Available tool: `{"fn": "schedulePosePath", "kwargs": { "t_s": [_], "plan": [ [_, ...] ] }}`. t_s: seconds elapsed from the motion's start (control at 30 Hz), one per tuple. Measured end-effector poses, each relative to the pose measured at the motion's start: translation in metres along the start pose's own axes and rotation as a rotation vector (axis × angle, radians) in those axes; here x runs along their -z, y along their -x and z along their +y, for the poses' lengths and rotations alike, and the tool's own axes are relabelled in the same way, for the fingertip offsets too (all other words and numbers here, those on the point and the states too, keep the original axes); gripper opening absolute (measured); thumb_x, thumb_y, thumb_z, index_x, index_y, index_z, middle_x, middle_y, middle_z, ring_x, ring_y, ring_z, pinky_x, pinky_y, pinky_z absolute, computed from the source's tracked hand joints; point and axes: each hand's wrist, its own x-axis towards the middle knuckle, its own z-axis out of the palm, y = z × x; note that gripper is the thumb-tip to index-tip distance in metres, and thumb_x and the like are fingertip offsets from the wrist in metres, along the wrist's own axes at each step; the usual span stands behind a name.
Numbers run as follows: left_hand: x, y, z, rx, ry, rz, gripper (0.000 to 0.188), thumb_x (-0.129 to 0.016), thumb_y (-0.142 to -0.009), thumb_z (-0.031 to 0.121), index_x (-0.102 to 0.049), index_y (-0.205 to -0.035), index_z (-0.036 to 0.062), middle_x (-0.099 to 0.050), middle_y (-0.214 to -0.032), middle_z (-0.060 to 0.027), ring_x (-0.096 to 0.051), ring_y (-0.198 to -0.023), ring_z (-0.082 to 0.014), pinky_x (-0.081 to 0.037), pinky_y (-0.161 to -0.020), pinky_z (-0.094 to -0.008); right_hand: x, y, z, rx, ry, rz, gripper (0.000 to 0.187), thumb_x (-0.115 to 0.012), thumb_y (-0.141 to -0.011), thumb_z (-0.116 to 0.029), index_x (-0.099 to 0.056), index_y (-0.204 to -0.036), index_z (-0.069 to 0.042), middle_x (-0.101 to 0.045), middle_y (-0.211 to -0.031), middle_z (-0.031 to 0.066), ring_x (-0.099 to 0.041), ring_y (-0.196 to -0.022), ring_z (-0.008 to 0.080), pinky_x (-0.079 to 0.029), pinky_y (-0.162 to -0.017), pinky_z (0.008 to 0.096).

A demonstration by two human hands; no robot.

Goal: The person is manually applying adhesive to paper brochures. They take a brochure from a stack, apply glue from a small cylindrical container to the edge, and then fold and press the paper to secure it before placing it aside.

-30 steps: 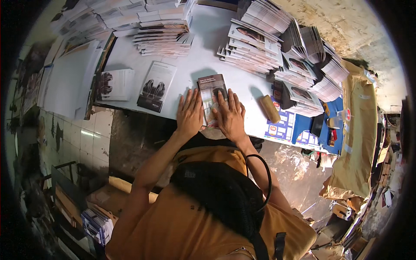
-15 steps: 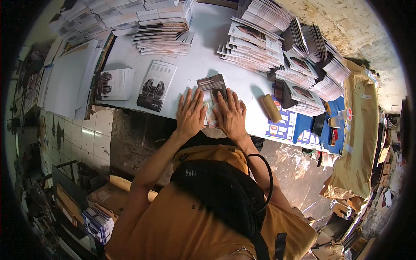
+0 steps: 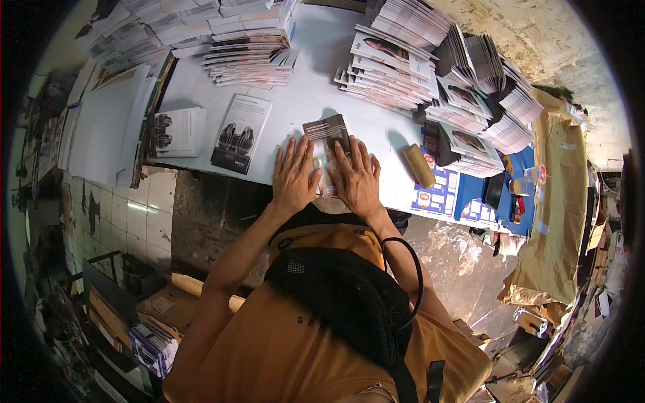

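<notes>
A dark folded leaflet (image 3: 327, 127) with a picture on it lies at the table's near edge, partly hidden under my fingers. My left hand (image 3: 293, 178) rests flat along its left side, fingers stretched out. Over its right side my right hand (image 3: 357, 180) lies flat too, its fingertips on the printed face. To the left of my hands is a tall leaflet (image 3: 240, 134) showing a dark pair of shapes like headphones. Beside it sits a small pile of similar leaflets (image 3: 180, 133). A brownish block (image 3: 420, 166) stands right of my right hand.
Folded leaflets in stacks (image 3: 393, 70) crowd the table's right side, with more stacks (image 3: 252, 50) at the back left. Large white sheets (image 3: 107, 124) lie on the far left. A clear cup (image 3: 521, 187) stands on the blue surface at right, near brown wrapping paper (image 3: 557, 215).
Both hands stay flat on the leaflet, with hardly any movement. The view has shifted very slightly.
</notes>
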Motion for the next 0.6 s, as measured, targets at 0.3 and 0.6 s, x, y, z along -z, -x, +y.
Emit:
{"fn": "schedulePosePath", "kwargs": {
  "t_s": [0.3, 0.6],
  "plan": [
    [0.0017, 0.0017, 0.0011, -0.011, 0.006, -0.034, 0.060, -0.056, -0.101, 0.030, -0.046, -0.150, -0.0040, -0.039, -0.162, -0.0175, -0.030, -0.151, -0.0423, -0.020, -0.123, -0.0599, 0.0001, 0.0011, -0.0002, -0.001, -0.004, 0.009, 0.063, -0.060, -0.100, -0.038, -0.044, -0.157, -0.017, -0.033, -0.164, 0.0194, -0.035, -0.148, 0.0408, -0.028, -0.116, 0.0606],
    [0.0025, 0.0000, 0.0012, -0.021, 0.009, -0.027, 0.060, -0.057, -0.100, 0.031, -0.047, -0.150, -0.0002, -0.036, -0.163, -0.0163, -0.031, -0.150, -0.0436, -0.022, -0.122, -0.0609, 0.0012, -0.0008, -0.0013, 0.001, 0.002, 0.034, 0.063, -0.060, -0.099, -0.038, -0.045, -0.156, -0.018, -0.036, -0.162, 0.0206, -0.039, -0.146, 0.0422, -0.030, -0.114, 0.0616]
  ]
}}
